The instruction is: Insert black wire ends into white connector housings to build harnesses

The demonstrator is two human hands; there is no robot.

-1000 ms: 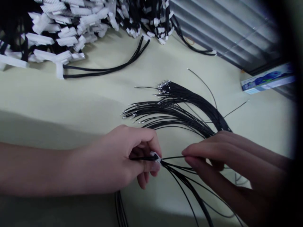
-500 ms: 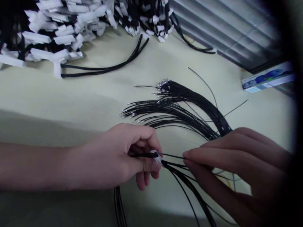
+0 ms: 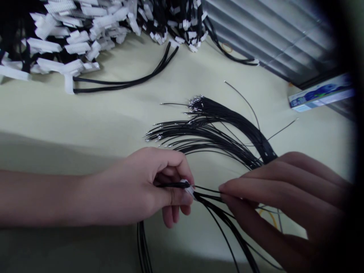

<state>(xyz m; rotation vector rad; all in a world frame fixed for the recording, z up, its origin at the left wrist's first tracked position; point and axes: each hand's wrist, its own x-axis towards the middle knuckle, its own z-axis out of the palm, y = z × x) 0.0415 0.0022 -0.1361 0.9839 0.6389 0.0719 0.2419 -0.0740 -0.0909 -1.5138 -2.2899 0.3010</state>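
Between thumb and curled fingers, my left hand (image 3: 159, 185) grips a small white connector housing (image 3: 188, 189). Several black wires run out of the housing to both sides, some of them hanging below the hand. My right hand (image 3: 278, 197) pinches a single thin black wire (image 3: 207, 189) between thumb and index finger, and its metal tip lies at the housing's edge. Whether the tip is inside the housing is too small to tell. Just beyond both hands lies a bundle of loose black wires (image 3: 236, 117) with bare metal terminals on their ends.
A large heap of white connectors (image 3: 79, 41) on black wires fills the back left. One finished-looking cable (image 3: 122, 85) lies in front of it. A window blind (image 3: 270, 30) borders the back right, with a blue and white box (image 3: 321, 93) beside it. A yellow rubber band (image 3: 269, 217) shows beneath my right hand.
Almost nothing differs. Both hands keep their grips, and the wire tip stays at the housing. The view has shifted very slightly.
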